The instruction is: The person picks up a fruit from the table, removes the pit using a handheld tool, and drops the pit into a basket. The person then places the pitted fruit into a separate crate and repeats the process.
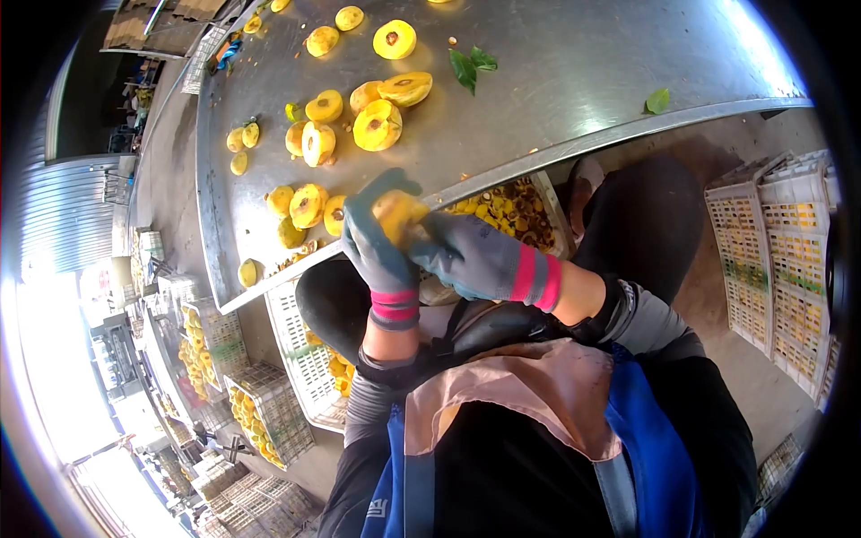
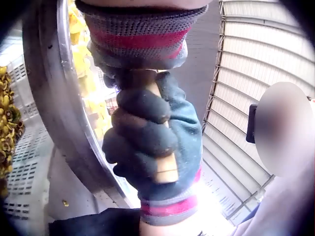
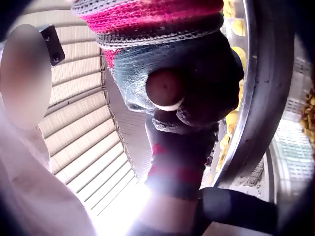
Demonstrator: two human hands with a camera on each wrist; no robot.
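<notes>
A gloved left hand (image 1: 381,238) grips a yellow peach (image 1: 397,213), blurred by motion, just over the near edge of the steel table (image 1: 574,81). Right against it works the gloved right hand (image 1: 475,255), its fingers curled round the wooden handle (image 2: 166,169) of a tool. The round butt of that handle (image 3: 165,88) pokes out of the fist in the right wrist view; the tool's working end is hidden. Beyond the hands lie several halved peaches, among them a cut half (image 1: 377,125) and one showing its brown centre (image 1: 395,39).
Green leaves (image 1: 464,70) and small scraps dot the tabletop, which has a raised metal rim (image 1: 619,134). A crate of cut pieces (image 1: 516,211) sits below the table edge. White crates stand at the left knee (image 1: 305,359) and stacked at right (image 1: 771,269).
</notes>
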